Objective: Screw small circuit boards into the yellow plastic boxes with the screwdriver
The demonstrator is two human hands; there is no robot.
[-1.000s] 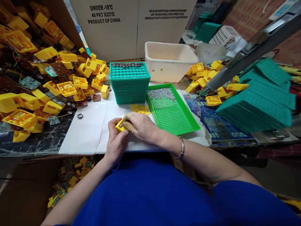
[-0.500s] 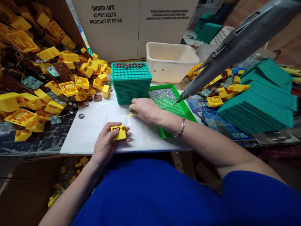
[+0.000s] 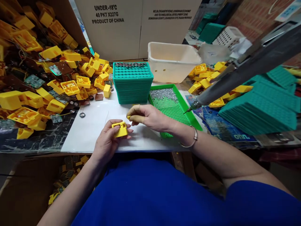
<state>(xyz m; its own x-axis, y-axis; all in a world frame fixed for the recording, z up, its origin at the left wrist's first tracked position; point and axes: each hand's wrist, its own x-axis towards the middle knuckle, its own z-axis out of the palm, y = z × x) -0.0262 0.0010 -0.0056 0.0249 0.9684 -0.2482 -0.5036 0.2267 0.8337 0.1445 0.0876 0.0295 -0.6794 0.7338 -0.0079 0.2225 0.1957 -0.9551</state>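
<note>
My left hand grips a small yellow plastic housing above the front of the white work surface. A slot or recess shows along the housing's upper edge. Just right of it, my right hand pinches a tiny yellow plastic piece between thumb and forefinger, apart from the housing. Its exact shape is too small to tell. Behind my right hand stands a stack of teal trays with small round metal-topped parts in the top one. A green perforated tray holds a heap of small screws.
A grey electric screwdriver hangs at the right, its tip over the green tray. Yellow housings with circuit boards pile up on the left. A whitish plastic bin and a carton stand behind; more teal trays lie right.
My right hand has lifted the tiny yellow piece from the white surface and brought it left and nearer the housing. My left hand has barely moved. The screwdriver has swung slightly right.
</note>
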